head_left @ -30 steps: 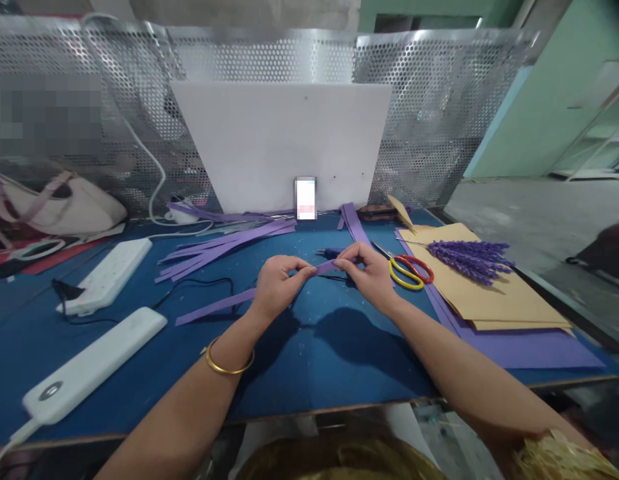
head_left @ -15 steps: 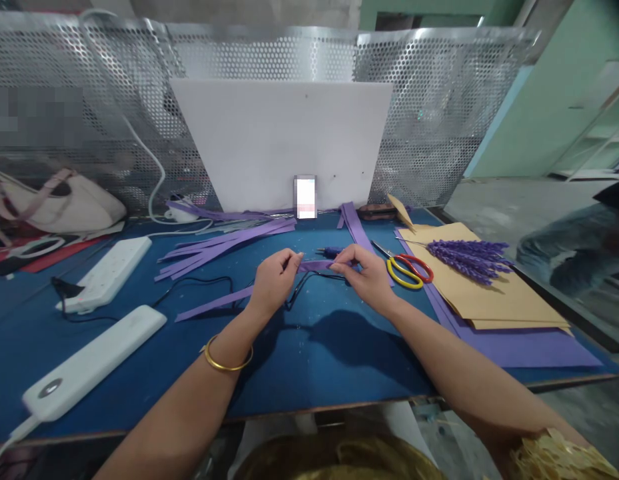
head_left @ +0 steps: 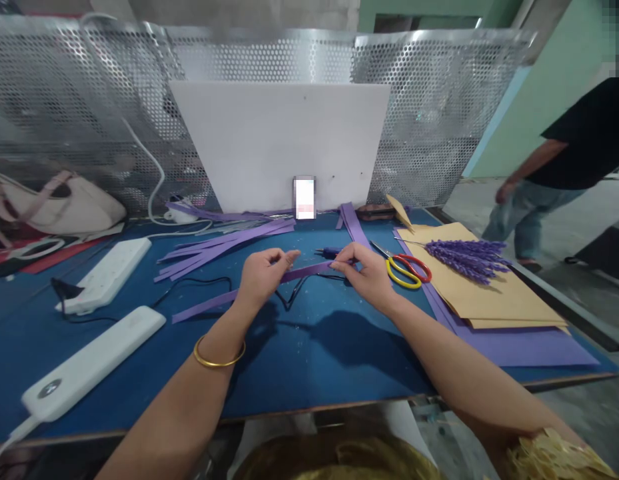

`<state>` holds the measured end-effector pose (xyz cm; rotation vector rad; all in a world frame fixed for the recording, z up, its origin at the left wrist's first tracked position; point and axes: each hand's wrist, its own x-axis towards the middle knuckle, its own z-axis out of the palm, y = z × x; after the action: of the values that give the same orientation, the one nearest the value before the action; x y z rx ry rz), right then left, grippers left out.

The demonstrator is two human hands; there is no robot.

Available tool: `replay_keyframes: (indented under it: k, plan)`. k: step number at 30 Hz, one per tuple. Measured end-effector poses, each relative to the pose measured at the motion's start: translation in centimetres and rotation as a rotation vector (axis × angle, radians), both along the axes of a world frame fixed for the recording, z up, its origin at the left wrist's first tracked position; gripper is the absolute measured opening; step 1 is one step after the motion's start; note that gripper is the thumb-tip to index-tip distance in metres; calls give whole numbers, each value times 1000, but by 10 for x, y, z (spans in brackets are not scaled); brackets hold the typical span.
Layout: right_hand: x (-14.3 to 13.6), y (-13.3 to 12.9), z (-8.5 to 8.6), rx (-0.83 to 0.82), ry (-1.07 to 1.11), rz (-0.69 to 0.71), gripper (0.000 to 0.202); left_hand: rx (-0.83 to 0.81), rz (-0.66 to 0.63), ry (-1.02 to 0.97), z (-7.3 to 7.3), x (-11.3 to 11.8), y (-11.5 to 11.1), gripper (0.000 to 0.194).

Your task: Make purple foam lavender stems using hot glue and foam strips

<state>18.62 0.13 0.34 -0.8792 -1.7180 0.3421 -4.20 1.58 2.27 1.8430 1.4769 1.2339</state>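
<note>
A long purple strip (head_left: 309,272) stretches between my two hands over the blue table. My left hand (head_left: 264,273) has its fingers closed around the strip, and the strip's tail runs out below it to the left. At the strip's right end, my right hand (head_left: 362,270) pinches it between thumb and fingers. A dark blue tool (head_left: 331,253) lies just behind my right hand, with a black cord near it. Scissors (head_left: 405,272) with one yellow and one red handle lie to the right of that hand.
More purple strips (head_left: 214,250) lie behind my left hand. White power strips (head_left: 96,360) are on the left. Brown paper (head_left: 504,300) bears purple flowers (head_left: 469,259) at the right. A lit phone (head_left: 304,198) leans against a white board (head_left: 289,133). A person (head_left: 579,147) stands beyond the table.
My left hand has moved left along the strip, so more of it shows between my hands. My right hand has stayed nearly still. The person at the right has come further into view.
</note>
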Motion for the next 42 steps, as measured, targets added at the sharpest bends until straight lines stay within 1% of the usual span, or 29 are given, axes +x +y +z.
replay_keyframes:
  k: [2,4,7,9,11,14,16,19,21,24,26,27,29,33,35,39,41,42]
  plan:
    - [0,0,-1,5,-5,-2,16,-117,-100,35,3,1,-2,43]
    - [1,1,-1,5,-13,-1,16,-219,-164,21,5,3,-3,42]
    - [1,0,-1,3,-30,3,16,-299,-218,-92,5,4,-4,35]
    - [0,0,0,4,-42,8,17,-324,-220,-176,3,4,-4,32]
    - [0,-1,0,10,-49,13,17,-340,-200,-220,2,4,-4,31]
    - [0,-1,0,18,-50,23,17,-321,-178,-242,1,4,-3,31]
    - [1,-1,0,18,-54,27,17,-293,-180,-208,2,5,-2,30]
    - [2,-1,0,9,-68,20,17,-209,-177,-97,3,5,-3,28]
    - [2,-1,1,2,-73,16,17,-183,-207,-70,4,4,-3,30]
    - [2,-1,1,-8,-78,17,17,-265,-306,-59,5,2,-4,35]
    - [2,0,0,-7,-83,20,17,-304,-331,-19,6,0,-4,35]
    - [2,0,0,-3,-82,22,17,-296,-332,16,7,0,-4,35]
    - [2,1,0,10,-75,24,17,-221,-332,118,8,0,-4,34]
    - [2,2,-1,15,-75,5,16,65,-341,375,8,1,-1,32]
    - [3,3,-2,0,-98,-6,17,158,-375,480,7,1,0,31]
    - [4,4,-2,-20,-166,-3,17,179,-467,621,6,-1,0,30]
    - [5,4,-1,-20,-195,-4,17,191,-467,649,6,-2,0,30]
    - [5,4,-1,-20,-203,-4,17,198,-447,641,6,-2,0,30]
